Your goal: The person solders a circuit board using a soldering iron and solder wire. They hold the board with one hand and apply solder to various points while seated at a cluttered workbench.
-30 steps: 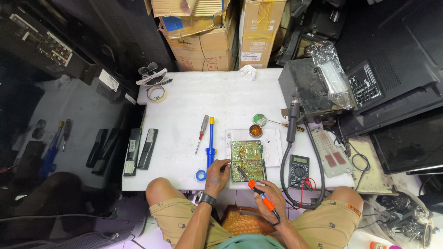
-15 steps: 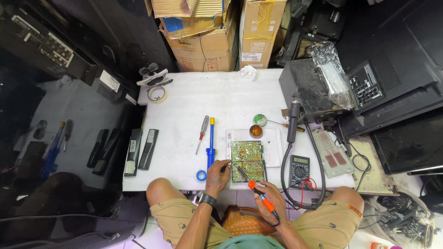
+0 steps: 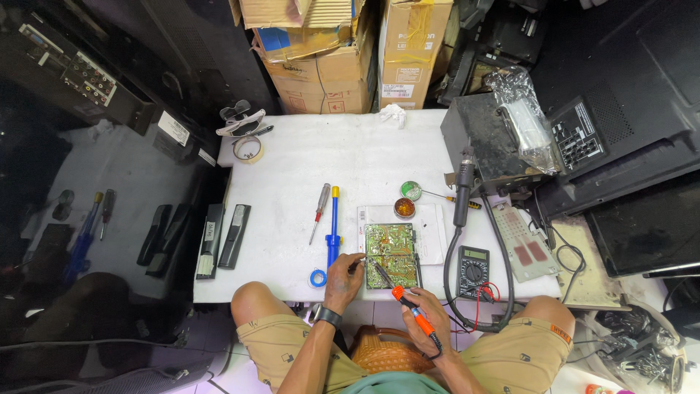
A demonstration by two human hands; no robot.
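A white table (image 3: 350,160) stands in a crowded repair corner, with dark screen housings on both sides and cardboard boxes (image 3: 343,51) stacked behind it.

At the far left of the table lie two remotes (image 3: 222,237), side by side and lengthwise away from the person. Farther back sits a tape roll (image 3: 249,149). Toward the middle lie a red screwdriver (image 3: 319,211) and a blue solder sucker (image 3: 333,230), both pointing away from the person, with a small blue ring (image 3: 318,278) at the near edge.

The left hand (image 3: 343,281) rests at the near edge, just left of the board (image 3: 391,254). Its fingers are drawn together on something thin at the board's near left corner; what they pinch is too small to tell.

The green board lies flat on a white sheet (image 3: 430,230), its long axis running away from the person, just ahead of both hands. The right hand (image 3: 424,310) is closed around the orange handle of the iron (image 3: 408,303). The iron slants up and left, its dark tip resting over the board's near edge, close to the left fingers. So the two hands meet at the same near corner, the left one nearer.

Behind the board stand two small round tins (image 3: 407,198). To the right lies a multimeter (image 3: 472,268), and beyond it a black station box (image 3: 488,149).
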